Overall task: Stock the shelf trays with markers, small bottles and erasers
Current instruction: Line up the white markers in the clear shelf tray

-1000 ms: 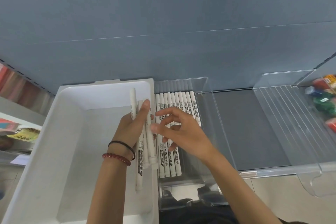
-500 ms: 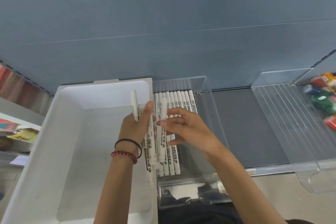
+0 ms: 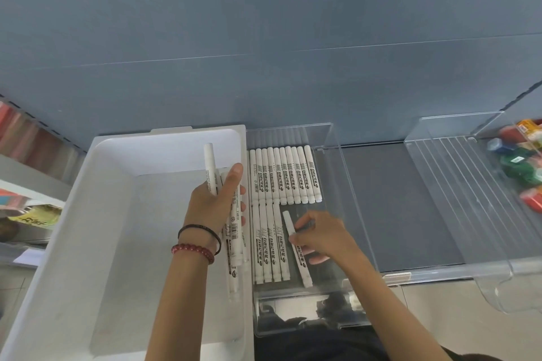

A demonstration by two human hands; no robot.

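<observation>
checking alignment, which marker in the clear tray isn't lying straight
The marker the right hand pinches, at the near row's right end: it slants, the others lie parallel.

A bin is set at the left, a tray just beside it on the right. In the tray, one row of markers is laid at the back, a shorter row before it. A second tray is placed farther right, and small bottles are seen at the far right.
</observation>
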